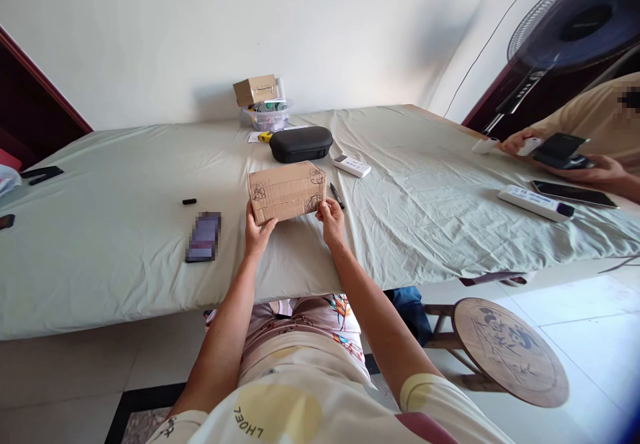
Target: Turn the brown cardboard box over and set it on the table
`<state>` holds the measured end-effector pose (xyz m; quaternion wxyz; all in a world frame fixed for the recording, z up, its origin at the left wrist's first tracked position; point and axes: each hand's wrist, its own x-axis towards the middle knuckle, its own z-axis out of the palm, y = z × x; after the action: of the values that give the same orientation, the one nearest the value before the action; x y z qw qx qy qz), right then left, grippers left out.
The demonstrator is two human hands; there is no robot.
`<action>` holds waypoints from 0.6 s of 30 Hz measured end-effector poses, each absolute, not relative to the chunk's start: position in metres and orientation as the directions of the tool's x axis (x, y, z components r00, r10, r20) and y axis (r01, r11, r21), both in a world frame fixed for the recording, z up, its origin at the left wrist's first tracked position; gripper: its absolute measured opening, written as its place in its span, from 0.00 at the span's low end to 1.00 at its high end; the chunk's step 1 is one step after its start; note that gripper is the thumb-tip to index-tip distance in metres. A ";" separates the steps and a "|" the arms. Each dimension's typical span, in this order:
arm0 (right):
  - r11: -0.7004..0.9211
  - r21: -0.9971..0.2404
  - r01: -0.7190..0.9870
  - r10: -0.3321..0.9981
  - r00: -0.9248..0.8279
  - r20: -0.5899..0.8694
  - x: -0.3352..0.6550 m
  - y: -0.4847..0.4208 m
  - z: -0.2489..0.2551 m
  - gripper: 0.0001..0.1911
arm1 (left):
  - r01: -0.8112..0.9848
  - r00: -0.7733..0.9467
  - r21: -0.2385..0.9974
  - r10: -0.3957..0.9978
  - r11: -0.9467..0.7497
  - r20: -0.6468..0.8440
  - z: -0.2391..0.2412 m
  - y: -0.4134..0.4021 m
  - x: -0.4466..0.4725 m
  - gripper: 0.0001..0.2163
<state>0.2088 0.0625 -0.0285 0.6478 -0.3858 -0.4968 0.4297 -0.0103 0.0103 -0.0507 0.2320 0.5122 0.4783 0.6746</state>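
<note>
A small cardboard box (286,193) is held tilted over the near part of the table, its face toward me. Black ink doodles mark several of its corners. My left hand (257,234) grips the lower left corner, thumb on the front. At the lower right corner my right hand (331,221) pinches the edge. Just right of the box lies a black marker (337,196). Its apparent black cap (189,201) rests apart, to the left. Behind the box sits a black zip case (301,144).
A phone (203,237) lies left on the cloth-covered table (125,257). A white packet (353,166) is right of the case. At the back, a plastic tub (267,119) carries another carton (255,89). On the right, a person holds a black case (563,151); a wooden stool (510,351) stands below.
</note>
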 end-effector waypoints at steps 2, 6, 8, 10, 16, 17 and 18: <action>0.369 -0.925 -0.090 0.925 0.130 0.356 0.206 0.060 -0.030 0.30 | 0.257 -0.366 0.872 0.793 -0.417 0.487 -0.051 0.009 -0.009 0.52; 0.400 -0.900 0.173 0.894 0.139 0.425 0.196 0.049 -0.034 0.42 | 0.376 -0.383 0.837 0.755 -0.398 0.532 -0.046 0.002 -0.003 0.55; 0.393 -0.878 0.274 0.883 0.155 0.443 0.191 0.045 -0.037 0.51 | 0.402 -0.408 0.829 0.734 -0.390 0.543 -0.043 -0.001 0.002 0.56; 0.396 -0.856 0.331 0.871 0.159 0.464 0.187 0.042 -0.039 0.58 | 0.421 -0.439 0.824 0.710 -0.379 0.551 -0.041 -0.005 0.008 0.57; 0.393 -0.826 0.404 0.851 0.181 0.494 0.182 0.043 -0.043 0.65 | 0.468 -0.490 0.820 0.676 -0.329 0.551 -0.037 -0.009 0.021 0.58; 0.387 -0.832 0.399 0.852 0.190 0.487 0.182 0.043 -0.043 0.64 | 0.471 -0.490 0.822 0.680 -0.321 0.546 -0.037 -0.010 0.022 0.58; 0.378 -0.839 0.391 0.857 0.195 0.477 0.181 0.043 -0.042 0.63 | 0.471 -0.488 0.824 0.685 -0.315 0.541 -0.036 -0.010 0.022 0.58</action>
<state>0.1814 0.0427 -0.0423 0.5727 -0.5191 -0.6009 0.2035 0.0216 -0.0100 -0.0359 0.0834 0.4988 0.5792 0.6393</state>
